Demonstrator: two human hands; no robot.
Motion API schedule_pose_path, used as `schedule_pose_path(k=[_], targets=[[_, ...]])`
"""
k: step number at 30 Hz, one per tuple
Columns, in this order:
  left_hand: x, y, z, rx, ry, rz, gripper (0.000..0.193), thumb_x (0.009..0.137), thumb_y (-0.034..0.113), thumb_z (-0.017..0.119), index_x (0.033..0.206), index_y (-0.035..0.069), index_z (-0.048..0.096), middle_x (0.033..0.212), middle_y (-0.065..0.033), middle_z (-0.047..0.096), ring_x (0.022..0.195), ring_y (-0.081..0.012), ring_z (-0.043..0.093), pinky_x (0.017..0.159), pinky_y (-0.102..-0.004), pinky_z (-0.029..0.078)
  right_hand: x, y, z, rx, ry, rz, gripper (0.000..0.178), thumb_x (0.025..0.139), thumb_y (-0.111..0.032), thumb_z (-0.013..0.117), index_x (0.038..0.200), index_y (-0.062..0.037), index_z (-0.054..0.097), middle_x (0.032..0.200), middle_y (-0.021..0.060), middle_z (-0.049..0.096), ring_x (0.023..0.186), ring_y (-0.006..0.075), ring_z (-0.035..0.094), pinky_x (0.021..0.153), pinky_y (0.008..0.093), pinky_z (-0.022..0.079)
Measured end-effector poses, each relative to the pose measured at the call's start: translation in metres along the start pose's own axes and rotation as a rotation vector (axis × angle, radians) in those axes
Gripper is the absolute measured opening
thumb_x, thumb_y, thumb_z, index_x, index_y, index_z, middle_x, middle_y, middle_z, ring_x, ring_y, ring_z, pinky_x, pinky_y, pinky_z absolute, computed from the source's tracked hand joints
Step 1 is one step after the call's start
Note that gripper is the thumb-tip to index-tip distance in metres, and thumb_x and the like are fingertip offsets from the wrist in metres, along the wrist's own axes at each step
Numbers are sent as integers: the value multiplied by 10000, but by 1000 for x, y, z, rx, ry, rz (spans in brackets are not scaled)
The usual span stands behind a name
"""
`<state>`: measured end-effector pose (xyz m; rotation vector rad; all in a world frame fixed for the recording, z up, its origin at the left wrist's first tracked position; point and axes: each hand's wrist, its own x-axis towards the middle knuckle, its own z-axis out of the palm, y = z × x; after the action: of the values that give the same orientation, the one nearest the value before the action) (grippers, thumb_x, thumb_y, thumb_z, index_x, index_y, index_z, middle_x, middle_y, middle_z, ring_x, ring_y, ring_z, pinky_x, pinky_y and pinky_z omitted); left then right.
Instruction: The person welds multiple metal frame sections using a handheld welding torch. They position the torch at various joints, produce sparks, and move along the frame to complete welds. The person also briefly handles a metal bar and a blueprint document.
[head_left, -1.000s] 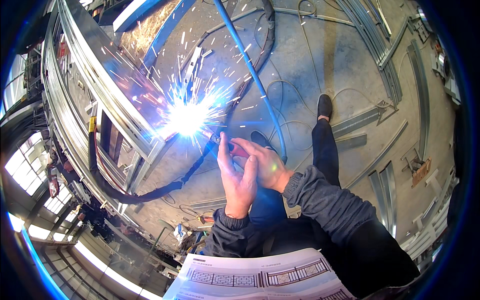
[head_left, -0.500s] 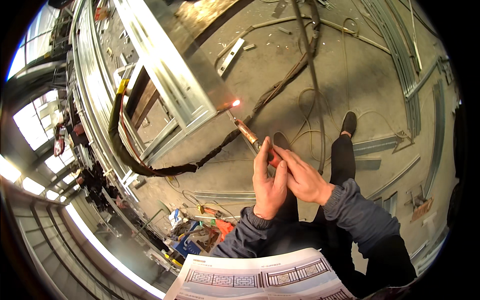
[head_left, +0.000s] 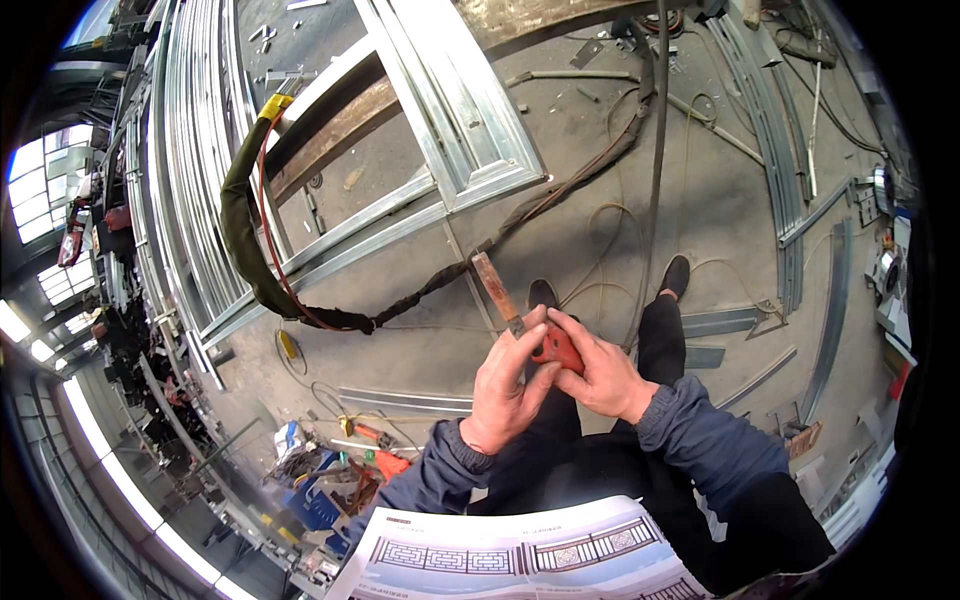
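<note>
Both my hands are closed around the red handle of a welding torch, whose worn copper-coloured nozzle points up and left. My left hand wraps it from the left, and my right hand grips from the right, fingertips meeting over the handle. Beyond the nozzle, with a gap between, is the mitred corner of a shiny metal frame. A tiny bright spot shows at that corner's outer tip. How the fingers sit under the handle is hidden.
A thick wrapped cable loops below the frame. Metal strips lie on the floor at right, with thin hoses nearby. A printed sheet with railing pictures is at the bottom. Tools and a blue box stand lower left.
The torch has drawn back from the frame corner, and the bright glow there has shrunk to a small spot. The frame now sits higher and farther right in view.
</note>
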<state>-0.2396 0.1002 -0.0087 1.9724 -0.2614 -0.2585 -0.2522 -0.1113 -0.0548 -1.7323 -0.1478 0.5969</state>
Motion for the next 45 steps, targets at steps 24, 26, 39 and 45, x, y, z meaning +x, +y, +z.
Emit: schedule_pose_path(k=[24,26,39,45], targets=[[157,-95,-221,949,-1143,1038,462,964,175,687,1424,129,673,1068,-10,708,1024,-225,695,912,-378,559,-75,-44,79,440,921,-70,823,1124,-478,695,1710,-34,327,1030,14,624,856,117,590,817,284,531],[159,-97,-217,950,-1165,1079,428,941,196,718,1362,127,696,1008,-7,696,978,-220,688,866,-379,556,-95,-50,76,520,951,-93,843,1114,-507,699,1716,-49,326,1048,19,618,851,116,588,810,282,530],[160,-99,-227,887,-1122,1159,300,895,386,795,1029,132,713,902,-30,688,925,-266,690,818,-427,558,-375,-237,93,432,1717,-405,1007,1063,-713,633,1758,-106,230,859,12,562,579,120,515,486,279,455],[154,-111,-216,939,-1132,1155,337,888,433,800,966,123,695,942,-56,703,959,-292,689,860,-446,565,-517,-236,146,244,1830,-101,847,1154,-688,459,1759,-133,252,819,-26,482,554,65,444,468,226,412]])
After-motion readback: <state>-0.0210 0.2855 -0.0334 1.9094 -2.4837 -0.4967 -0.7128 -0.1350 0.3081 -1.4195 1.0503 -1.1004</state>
